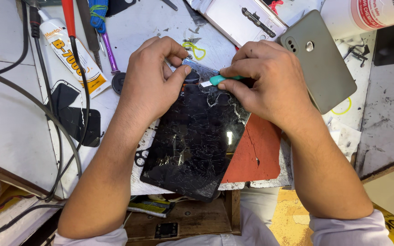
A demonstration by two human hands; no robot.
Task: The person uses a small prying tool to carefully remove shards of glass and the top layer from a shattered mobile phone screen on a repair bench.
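A phone with a badly cracked black screen (pixel 194 141) lies tilted on a red mat (pixel 256 155) in the middle of the bench. My left hand (pixel 153 79) grips the phone's upper left corner, thumb pressed against its top edge. My right hand (pixel 270 82) pinches a small teal-handled pry tool (pixel 220 80), whose pale tip touches the top edge of the screen beside my left thumb.
A grey phone back cover (pixel 320 61) lies to the right, a white phone frame (pixel 245 20) at the top. On the left are a glue tube (pixel 71 57), black cables (pixel 46 123), black screen pieces (pixel 76 120) and a purple-handled tool (pixel 110 57). A white bottle (pixel 379 11) stands top right.
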